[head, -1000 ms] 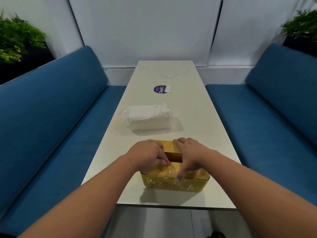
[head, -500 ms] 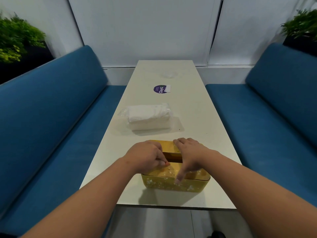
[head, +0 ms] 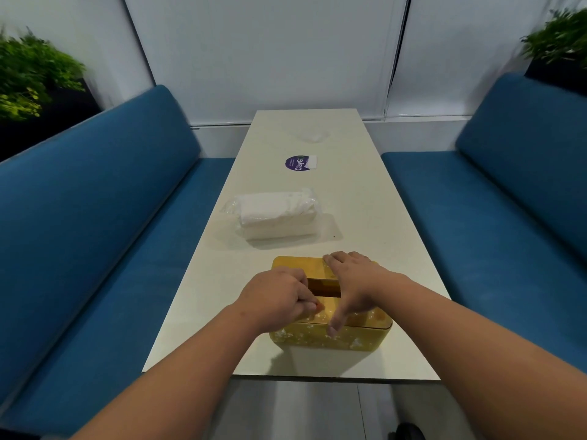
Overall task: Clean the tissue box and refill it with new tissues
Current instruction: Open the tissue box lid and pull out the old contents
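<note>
Item: tissue box (head: pixel 330 339). Yellow-gold, rectangular with rounded corners, glossy. A lid sits on top with a seam visible along the near edge; a dark oblong slot opens in the middle of the lid. White flecks and smears are scattered over the near wall and the near part of the lid. Location: on the near end of the desk (head: pixel 365 198), close to its front edge, long side across the view.

Item: pack of tissues (head: pixel 274 215). White stack in clear plastic wrap, the wrap loose and crumpled at both ends. Lies on the desk beyond the box, apart from it.

Item: left hand (head: pixel 276 300). Knuckles up, fingers curled under, resting on the left part of the lid at the slot's edge; fingertips bunched against the thumb, apparently pinching something small, though what cannot be told.

Item: right hand (head: pixel 357 282). Palm down on the right part of the lid, fingers spread and reaching over the far edge, thumb stretched down across the near edge onto the front wall.

Other: round purple sticker (head: pixel 297 162) on the desk farther back; blue benches (head: pixel 95 201) on both sides.
</note>
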Tool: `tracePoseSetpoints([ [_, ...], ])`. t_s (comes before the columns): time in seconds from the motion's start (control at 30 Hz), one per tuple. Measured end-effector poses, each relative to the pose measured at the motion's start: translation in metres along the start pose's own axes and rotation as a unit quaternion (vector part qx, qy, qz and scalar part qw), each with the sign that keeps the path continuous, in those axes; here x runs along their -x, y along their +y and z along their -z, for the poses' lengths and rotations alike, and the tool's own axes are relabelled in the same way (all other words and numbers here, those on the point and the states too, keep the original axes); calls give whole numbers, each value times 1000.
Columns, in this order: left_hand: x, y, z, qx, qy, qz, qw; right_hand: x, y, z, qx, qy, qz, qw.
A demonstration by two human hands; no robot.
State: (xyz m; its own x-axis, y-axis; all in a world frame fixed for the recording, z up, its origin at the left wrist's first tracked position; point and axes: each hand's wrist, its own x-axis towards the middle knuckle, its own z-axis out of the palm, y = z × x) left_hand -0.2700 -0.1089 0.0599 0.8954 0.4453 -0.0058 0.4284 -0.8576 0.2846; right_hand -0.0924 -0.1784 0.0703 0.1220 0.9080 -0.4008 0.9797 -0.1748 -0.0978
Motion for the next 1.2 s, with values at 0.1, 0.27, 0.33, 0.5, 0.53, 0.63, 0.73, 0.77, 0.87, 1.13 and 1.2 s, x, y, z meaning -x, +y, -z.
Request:
tracePoseSetpoints([
  [0.1, 10, -1, -5, 11, -16, -17, 1000, 0, 0, 0, 2, -1, 1, 1000],
  [0.27, 23, -11, -2, 6, -3, -11, 1000, 2, 0, 1, -14, -3, -3, 1000],
  [0.33, 29, -20, 0, 6, 2, 13, 1000, 2, 0, 0, -16, -2, -2, 1000],
  [0.5, 28, -8, -4, -11, 11, 7, 1000, 2, -1, 1, -11, -3, -1, 1000],
  [0.53, 26, -1, -6, -11, 10, 0, 1000, 2, -1, 1, -11, -3, -1, 1000],
  [0.63, 27, -2, -9, 2, 7, 13, 1000, 3, 0, 1, -13, -5, -1, 1000],
  [0.73, 36, -25, 0, 29, -11, 63, 998, 3, 1, 0, -14, -3, 1, 1000],
  [0.77, 37, -32, 3, 33, -13, 81, 996, 3, 2, 0, -14, -2, 2, 1000],
  [0.87, 27, -32, 5, 16, 4, 101, 995, 3, 2, 0, -14, -2, 3, 1000],
  [1.13, -15, 14, -9, -20, 16, 30, 999, 1, 1, -1, -2, 3, 6, 1000],
  [1.2, -8, 14, -9, -27, 0, 6, 1000, 0, 2, -2, -2, 6, 7, 1000],
])
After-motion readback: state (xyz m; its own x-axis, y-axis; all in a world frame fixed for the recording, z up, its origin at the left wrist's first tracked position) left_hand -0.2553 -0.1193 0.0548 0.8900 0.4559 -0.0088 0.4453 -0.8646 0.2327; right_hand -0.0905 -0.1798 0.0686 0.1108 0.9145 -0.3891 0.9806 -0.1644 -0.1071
